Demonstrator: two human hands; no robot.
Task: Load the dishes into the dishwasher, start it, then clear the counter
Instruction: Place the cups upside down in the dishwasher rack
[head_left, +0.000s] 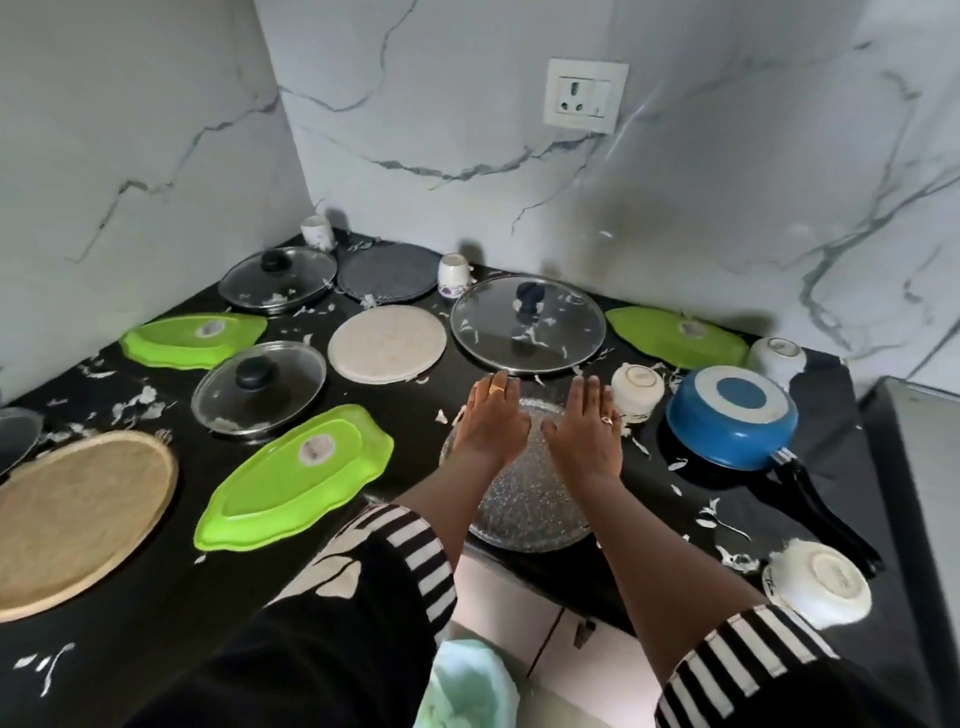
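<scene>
No grip yet: the left hand (491, 418) and right hand (584, 423) lie flat, fingers spread, palms down on the speckled grey pan (524, 499), pinching nothing. That pan sits upside down at the near edge of the black surface (156, 597), its rim seemingly poking past it. Slide it forward carelessly and it could tip off. Just beside the right hand stands an overturned white cup (638, 388); a wide elbow could knock it into the blue frying pan (732, 415). White scraps (711, 514) litter everything, likely slippery underhand.
</scene>
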